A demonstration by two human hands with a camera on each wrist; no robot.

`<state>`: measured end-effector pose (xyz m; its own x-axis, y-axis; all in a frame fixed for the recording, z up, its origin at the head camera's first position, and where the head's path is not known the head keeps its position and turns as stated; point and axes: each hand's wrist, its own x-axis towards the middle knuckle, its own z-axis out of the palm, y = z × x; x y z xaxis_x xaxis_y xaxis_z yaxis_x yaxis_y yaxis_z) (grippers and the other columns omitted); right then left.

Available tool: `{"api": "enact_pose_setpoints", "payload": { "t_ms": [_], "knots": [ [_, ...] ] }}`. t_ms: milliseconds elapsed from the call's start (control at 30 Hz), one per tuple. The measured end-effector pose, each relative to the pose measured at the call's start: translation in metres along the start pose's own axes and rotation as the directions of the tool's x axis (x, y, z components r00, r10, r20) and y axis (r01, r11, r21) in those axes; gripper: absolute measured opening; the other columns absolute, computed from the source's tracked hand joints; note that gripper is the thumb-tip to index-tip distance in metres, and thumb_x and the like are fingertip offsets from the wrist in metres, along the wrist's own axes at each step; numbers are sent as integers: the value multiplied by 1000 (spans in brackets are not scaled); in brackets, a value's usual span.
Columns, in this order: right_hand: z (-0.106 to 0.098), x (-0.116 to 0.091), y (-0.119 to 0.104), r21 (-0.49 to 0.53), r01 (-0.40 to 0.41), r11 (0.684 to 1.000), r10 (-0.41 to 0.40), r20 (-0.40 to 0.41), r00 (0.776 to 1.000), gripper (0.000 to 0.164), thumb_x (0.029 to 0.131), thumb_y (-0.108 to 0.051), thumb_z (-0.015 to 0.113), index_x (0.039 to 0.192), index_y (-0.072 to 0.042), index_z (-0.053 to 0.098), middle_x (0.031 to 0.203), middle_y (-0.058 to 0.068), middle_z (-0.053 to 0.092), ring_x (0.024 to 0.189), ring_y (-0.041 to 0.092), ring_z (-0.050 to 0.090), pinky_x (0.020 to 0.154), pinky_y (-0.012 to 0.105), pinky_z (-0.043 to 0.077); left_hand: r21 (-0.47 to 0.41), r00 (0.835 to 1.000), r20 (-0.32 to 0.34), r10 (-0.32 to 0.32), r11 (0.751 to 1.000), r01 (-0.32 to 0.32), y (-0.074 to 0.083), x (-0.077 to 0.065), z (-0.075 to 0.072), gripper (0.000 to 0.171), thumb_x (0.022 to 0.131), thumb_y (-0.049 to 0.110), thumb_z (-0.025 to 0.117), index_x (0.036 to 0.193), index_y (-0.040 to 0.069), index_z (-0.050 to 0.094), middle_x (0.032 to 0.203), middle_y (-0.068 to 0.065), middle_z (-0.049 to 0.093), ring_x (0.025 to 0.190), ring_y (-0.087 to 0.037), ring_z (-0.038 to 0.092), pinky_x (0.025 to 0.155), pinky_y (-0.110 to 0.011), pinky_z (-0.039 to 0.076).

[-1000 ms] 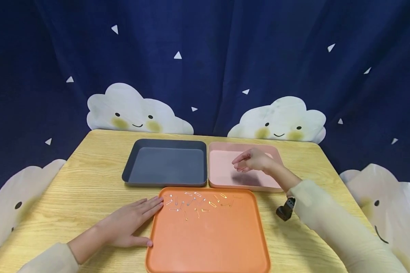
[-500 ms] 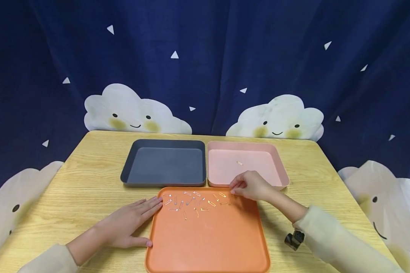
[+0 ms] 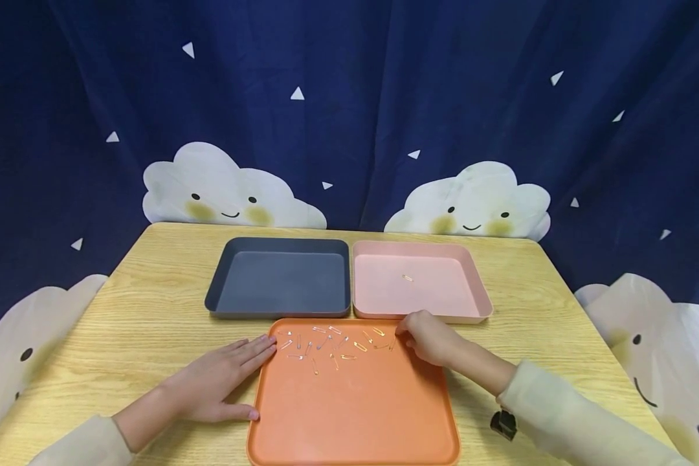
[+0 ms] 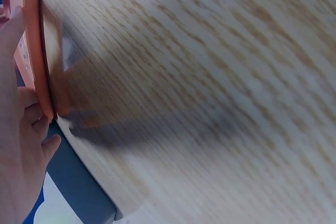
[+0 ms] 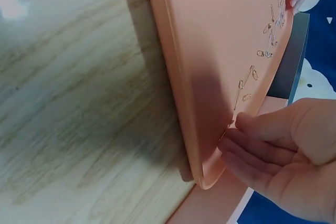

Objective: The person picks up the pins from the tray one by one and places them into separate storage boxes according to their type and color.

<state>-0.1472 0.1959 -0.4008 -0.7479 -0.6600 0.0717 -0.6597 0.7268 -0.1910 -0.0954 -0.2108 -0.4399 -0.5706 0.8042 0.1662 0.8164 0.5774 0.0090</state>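
Note:
Several small safety pins (image 3: pixel 360 347), some gold and some silver, lie along the far part of the orange tray (image 3: pixel 355 414). My right hand (image 3: pixel 432 338) is at the tray's far right corner, its thumb and fingers pinching a safety pin (image 5: pixel 227 131) low over the tray floor. Part of that pin is hidden by the fingertips. My left hand (image 3: pixel 218 382) lies flat with straight fingers, touching the tray's left rim. One gold safety pin (image 3: pixel 408 278) lies inside the pink tray (image 3: pixel 443 301).
Behind the orange tray stands a dark grey tray (image 3: pixel 285 285), side by side with the pink one. All three sit on a wooden table (image 3: pixel 157 285). A blue curtain (image 3: pixel 349 97) with clouds hangs behind. A black device (image 3: pixel 503 424) is at the right wrist.
My right hand has come from over the pink tray down to the orange tray's far right corner, and its fingers have closed on a safety pin. The left hand stays put.

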Motion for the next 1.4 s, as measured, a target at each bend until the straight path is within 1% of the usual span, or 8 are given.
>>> {"api": "enact_pose_setpoints", "payload": {
  "t_ms": [300, 600, 767, 900, 1067, 1233, 1333, 1400],
  "knots": [
    [10, 0, 2, -42, -20, 999, 18, -57, 998, 19, 64, 9, 76, 71, -8, 71, 71, -2, 71, 70, 12, 64, 65, 22, 53, 18, 1000, -14, 18, 1000, -18, -1, 2, 0, 89, 87, 70, 53, 144, 2, 46, 151, -13, 48, 137, -28, 51, 115, -22, 14],
    [17, 8, -3, -72, -152, 986, 147, -73, 986, 16, 68, 5, 76, 66, -10, 70, 67, -1, 70, 67, 15, 68, 60, 23, 54, 17, 1000, -18, 14, 1000, -13, 2, 0, -1, 87, 87, 69, 54, 144, 2, 47, 151, -12, 48, 135, -28, 52, 112, -26, 20],
    [18, 8, -5, -135, -96, 986, 79, -127, 989, 20, 69, 4, 71, 60, -11, 61, 59, -2, 61, 57, 13, 60, 51, 22, 47, 20, 999, -36, 18, 1000, -17, 1, 0, 0, 88, 87, 68, 55, 143, 2, 48, 150, -13, 50, 134, -28, 53, 115, -21, 10],
    [19, 6, -5, -142, -68, 988, 46, -157, 987, 22, 70, 4, 69, 59, -11, 57, 57, -2, 57, 55, 12, 56, 49, 22, 44, 18, 1000, -24, 13, 1000, -13, 0, 0, -1, 88, 87, 69, 54, 144, 3, 47, 151, -12, 48, 135, -28, 52, 113, -25, 18],
    [18, 1, -3, -35, -114, 993, 109, -114, 987, 18, 69, 2, 68, 62, -13, 60, 60, -5, 58, 57, 5, 52, 53, 16, 42, 35, 998, -48, 42, 999, -40, 1, 1, 0, 88, 86, 70, 55, 142, 1, 49, 149, -14, 51, 133, -28, 55, 113, -27, 23],
    [11, -1, -1, 162, -163, 973, 173, -46, 984, 16, 73, 0, 65, 64, -13, 62, 58, -7, 58, 56, -2, 42, 54, 13, 38, 24, 998, -53, 42, 999, -41, 2, 0, 2, 88, 87, 68, 56, 142, 1, 48, 148, -14, 51, 132, -29, 55, 121, -13, -5],
    [5, 1, 2, 342, -200, 918, 205, 20, 978, 12, 77, 0, 61, 71, -9, 65, 61, -3, 63, 56, -1, 48, 55, 14, 43, 22, 999, -43, 25, 999, -24, 2, -1, 2, 87, 87, 68, 55, 143, 2, 47, 150, -12, 50, 133, -28, 55, 120, -11, -9],
    [3, 2, 3, 481, -254, 839, 238, 95, 967, 9, 81, 0, 59, 77, -5, 66, 67, 3, 67, 57, 2, 56, 57, 18, 51, 27, 999, -41, 20, 999, -18, 1, -1, 1, 87, 87, 68, 54, 144, 2, 46, 150, -12, 50, 133, -28, 54, 119, -13, -5]
  ]
}}
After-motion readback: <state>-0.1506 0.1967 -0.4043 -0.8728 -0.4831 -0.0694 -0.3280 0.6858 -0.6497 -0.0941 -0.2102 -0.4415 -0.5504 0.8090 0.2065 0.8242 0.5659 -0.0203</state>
